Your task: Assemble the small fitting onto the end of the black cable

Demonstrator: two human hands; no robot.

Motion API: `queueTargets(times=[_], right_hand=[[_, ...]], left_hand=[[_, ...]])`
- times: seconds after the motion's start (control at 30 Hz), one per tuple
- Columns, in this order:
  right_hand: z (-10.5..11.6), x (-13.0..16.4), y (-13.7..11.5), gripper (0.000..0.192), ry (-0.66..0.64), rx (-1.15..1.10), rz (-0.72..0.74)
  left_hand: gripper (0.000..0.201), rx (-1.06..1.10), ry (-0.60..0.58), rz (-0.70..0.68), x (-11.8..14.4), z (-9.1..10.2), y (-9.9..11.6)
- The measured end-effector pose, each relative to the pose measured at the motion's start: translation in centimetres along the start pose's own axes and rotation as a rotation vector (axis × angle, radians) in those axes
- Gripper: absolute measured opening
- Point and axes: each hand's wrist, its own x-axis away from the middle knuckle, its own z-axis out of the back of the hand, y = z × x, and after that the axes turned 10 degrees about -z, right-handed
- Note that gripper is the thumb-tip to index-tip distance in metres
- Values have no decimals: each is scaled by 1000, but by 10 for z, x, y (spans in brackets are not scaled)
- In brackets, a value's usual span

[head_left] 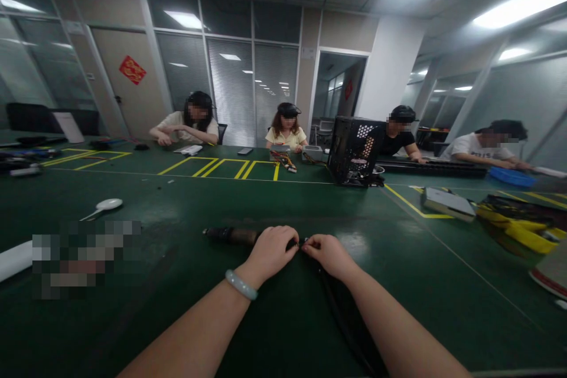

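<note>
Green surface (177,283); left hand (271,251) and right hand (328,254) fingers clamped on black cable (341,313); the thin pinch risks slipping.

I am looking into an office fitted out as an electronics workroom: glass partitions with blinds (230,91), ceiling light panels (516,9), and one long green surface (177,201) marked with yellow tape. Along its far edge four seated people (287,130) work beside an open computer case (354,150).
</note>
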Motion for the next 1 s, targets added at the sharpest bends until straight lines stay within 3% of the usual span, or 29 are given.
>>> queueTargets(times=[1.0], right_hand=[[-4,1,-6,22,22,17,9]], left_hand=[[8,-15,29,-42,2,3,0]])
